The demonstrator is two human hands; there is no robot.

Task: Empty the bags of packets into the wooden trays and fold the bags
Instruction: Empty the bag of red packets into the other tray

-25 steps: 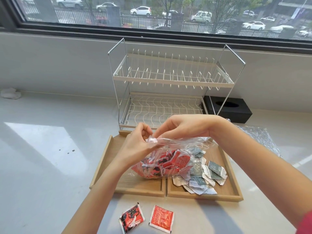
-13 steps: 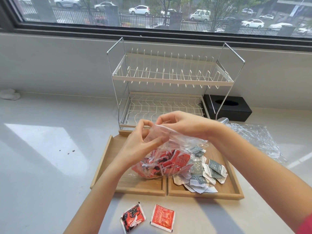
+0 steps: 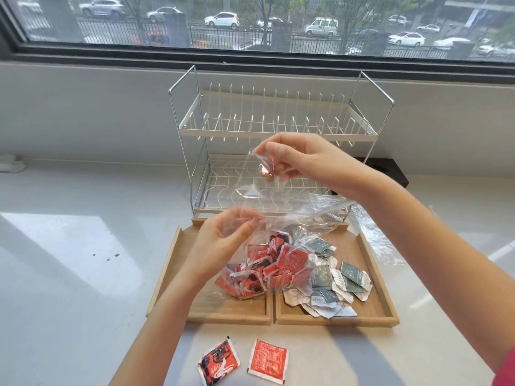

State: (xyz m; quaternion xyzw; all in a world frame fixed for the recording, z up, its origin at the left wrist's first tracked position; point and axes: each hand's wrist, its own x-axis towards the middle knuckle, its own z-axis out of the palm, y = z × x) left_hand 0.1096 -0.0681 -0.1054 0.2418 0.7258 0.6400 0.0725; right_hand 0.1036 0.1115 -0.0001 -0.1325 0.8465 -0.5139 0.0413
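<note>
Since a second ago we have pulled the bag's mouth apart: our right hand has risen in front of the dish rack with one lip, while our left hand stays low with the other. Two wooden trays lie side by side on the counter, so each sort of packet gets its own. The clear bag of red packets sags on the left tray (the opening faces up, so nothing spills yet). Grey packets already fill the right tray, and an emptied bag lies crumpled beside it. Both hands pinch plastic between thumb and fingers. Two stray packets rest near us.
</note>
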